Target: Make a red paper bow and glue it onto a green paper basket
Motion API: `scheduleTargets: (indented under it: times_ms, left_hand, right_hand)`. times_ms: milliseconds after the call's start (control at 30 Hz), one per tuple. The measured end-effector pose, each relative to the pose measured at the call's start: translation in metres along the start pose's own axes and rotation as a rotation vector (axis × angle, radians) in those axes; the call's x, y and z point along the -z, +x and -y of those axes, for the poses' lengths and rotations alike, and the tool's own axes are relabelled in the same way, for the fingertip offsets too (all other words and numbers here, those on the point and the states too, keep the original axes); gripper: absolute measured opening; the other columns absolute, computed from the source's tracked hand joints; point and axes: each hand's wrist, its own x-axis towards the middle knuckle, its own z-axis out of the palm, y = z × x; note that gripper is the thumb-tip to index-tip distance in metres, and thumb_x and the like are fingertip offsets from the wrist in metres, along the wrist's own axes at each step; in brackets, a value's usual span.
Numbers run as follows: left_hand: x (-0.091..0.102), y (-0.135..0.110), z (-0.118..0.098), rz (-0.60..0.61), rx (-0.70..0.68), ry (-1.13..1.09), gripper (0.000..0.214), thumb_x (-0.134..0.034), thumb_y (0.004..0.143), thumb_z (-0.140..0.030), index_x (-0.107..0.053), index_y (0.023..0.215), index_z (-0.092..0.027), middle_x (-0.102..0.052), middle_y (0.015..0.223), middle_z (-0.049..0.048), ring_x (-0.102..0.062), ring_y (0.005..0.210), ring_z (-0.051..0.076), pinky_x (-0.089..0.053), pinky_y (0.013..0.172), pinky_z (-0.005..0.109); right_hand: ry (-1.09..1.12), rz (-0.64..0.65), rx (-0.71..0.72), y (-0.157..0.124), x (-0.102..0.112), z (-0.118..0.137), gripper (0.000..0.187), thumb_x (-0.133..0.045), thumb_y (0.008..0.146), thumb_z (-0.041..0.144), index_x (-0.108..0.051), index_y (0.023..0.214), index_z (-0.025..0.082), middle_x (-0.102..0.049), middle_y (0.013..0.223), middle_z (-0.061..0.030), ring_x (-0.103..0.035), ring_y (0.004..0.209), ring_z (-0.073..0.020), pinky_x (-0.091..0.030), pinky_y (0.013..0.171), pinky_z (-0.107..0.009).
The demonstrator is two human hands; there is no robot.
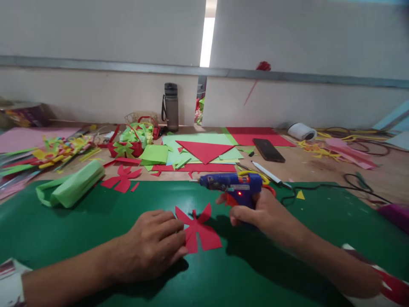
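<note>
My right hand is wrapped round the handle of a blue hot glue gun, held above the green mat with its nozzle pointing left. A small red light glows on its side. Fingers curled, my left hand grips the left side of a red paper butterfly, which lies at the middle of the mat. The fingertips are partly hidden, and a small pale patch shows beside them. Farther back lies a second red paper cutout, apart from both hands.
A green paper roll lies at the left of the green mat. Behind are a red paper triangle, a phone, a white marker and a grey bottle. A black cord trails to the right.
</note>
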Motion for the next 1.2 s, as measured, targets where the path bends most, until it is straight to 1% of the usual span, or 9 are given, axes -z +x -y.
scheduleTargets:
  times_ms: [67, 200, 333, 400, 500, 600, 933, 1100, 1200]
  left_hand:
    - [0.000, -0.008, 0.005, 0.041, 0.023, -0.014, 0.020, -0.046, 0.094, -0.029, -0.060, 0.094, -0.015, -0.066, 0.081, 0.0092, -0.060, 0.076, 0.019, -0.049, 0.067, 0.030]
    - [0.001, -0.017, 0.012, 0.139, 0.068, -0.070, 0.032, -0.041, 0.095, -0.039, -0.058, 0.104, -0.014, -0.065, 0.104, 0.0139, -0.057, 0.092, 0.025, -0.048, 0.078, 0.038]
    - [0.000, -0.015, 0.014, 0.208, 0.102, -0.111, 0.043, -0.036, 0.095, -0.046, -0.055, 0.114, -0.012, -0.061, 0.116, 0.0151, -0.053, 0.099, 0.029, -0.045, 0.085, 0.044]
    - [0.000, -0.013, 0.014, 0.239, 0.114, -0.114, 0.046, -0.034, 0.094, -0.050, -0.055, 0.114, -0.014, -0.060, 0.116, 0.0146, -0.052, 0.099, 0.028, -0.044, 0.086, 0.044]
    - [0.000, -0.010, 0.013, 0.291, 0.129, -0.124, 0.047, -0.032, 0.094, -0.053, -0.057, 0.110, -0.017, -0.060, 0.111, 0.0133, -0.052, 0.098, 0.027, -0.044, 0.085, 0.042]
    - [0.000, -0.008, 0.013, 0.320, 0.148, -0.130, 0.049, -0.030, 0.093, -0.056, -0.058, 0.107, -0.018, -0.059, 0.107, 0.0129, -0.051, 0.096, 0.027, -0.044, 0.084, 0.041]
    - [0.002, -0.007, 0.013, 0.337, 0.141, -0.159, 0.050, -0.029, 0.093, -0.057, -0.058, 0.104, -0.018, -0.059, 0.105, 0.0119, -0.048, 0.095, 0.026, -0.041, 0.085, 0.040]
    - [0.001, -0.007, 0.013, 0.342, 0.146, -0.163, 0.048, -0.031, 0.093, -0.056, -0.057, 0.104, -0.018, -0.059, 0.105, 0.0115, -0.048, 0.096, 0.026, -0.040, 0.086, 0.039]
    - [0.001, -0.008, 0.013, 0.341, 0.149, -0.163, 0.046, -0.031, 0.093, -0.055, -0.058, 0.102, -0.018, -0.059, 0.104, 0.0112, -0.048, 0.095, 0.025, -0.041, 0.085, 0.038]
  right_hand:
    - [-0.076, 0.001, -0.052, -0.006, 0.002, -0.004, 0.021, -0.064, 0.068, 0.025, -0.068, 0.088, 0.018, -0.065, 0.063, 0.0016, -0.060, 0.056, -0.0146, -0.051, 0.053, -0.024]
    - [-0.218, 0.015, -0.089, -0.019, 0.009, -0.014, 0.023, -0.066, 0.070, 0.028, -0.071, 0.092, 0.021, -0.071, 0.081, -0.0011, -0.065, 0.069, -0.0194, -0.054, 0.058, -0.027]
    - [-0.357, 0.143, -0.115, -0.029, 0.012, -0.021, 0.024, -0.064, 0.077, 0.035, -0.070, 0.099, 0.025, -0.072, 0.086, -0.0013, -0.066, 0.072, -0.0213, -0.054, 0.061, -0.028]
    - [-0.405, 0.207, -0.125, -0.034, 0.013, -0.025, 0.028, -0.062, 0.081, 0.039, -0.067, 0.106, 0.028, -0.072, 0.084, -0.0002, -0.066, 0.069, -0.0205, -0.054, 0.058, -0.027]
    - [-0.457, 0.227, -0.107, -0.038, 0.012, -0.028, 0.033, -0.062, 0.082, 0.039, -0.061, 0.115, 0.031, -0.072, 0.091, 0.0012, -0.067, 0.074, -0.0200, -0.054, 0.063, -0.026]
    - [-0.469, 0.240, -0.094, -0.038, 0.012, -0.030, 0.029, -0.062, 0.083, 0.035, -0.061, 0.112, 0.031, -0.073, 0.095, 0.0027, -0.068, 0.077, -0.0190, -0.053, 0.068, -0.024]
    - [-0.608, 0.253, 0.031, -0.033, 0.005, -0.020, 0.031, -0.058, 0.085, 0.036, -0.063, 0.114, 0.028, -0.073, 0.101, 0.0005, -0.069, 0.081, -0.0206, -0.054, 0.065, -0.023]
    - [-0.609, 0.240, 0.076, -0.035, 0.003, -0.015, 0.031, -0.056, 0.086, 0.037, -0.062, 0.115, 0.029, -0.072, 0.106, 0.0005, -0.068, 0.088, -0.0211, -0.054, 0.067, -0.023]
    - [-0.585, 0.251, 0.070, -0.037, 0.003, -0.015, 0.030, -0.057, 0.086, 0.035, -0.062, 0.115, 0.030, -0.073, 0.101, 0.0019, -0.069, 0.083, -0.0199, -0.054, 0.068, -0.023]
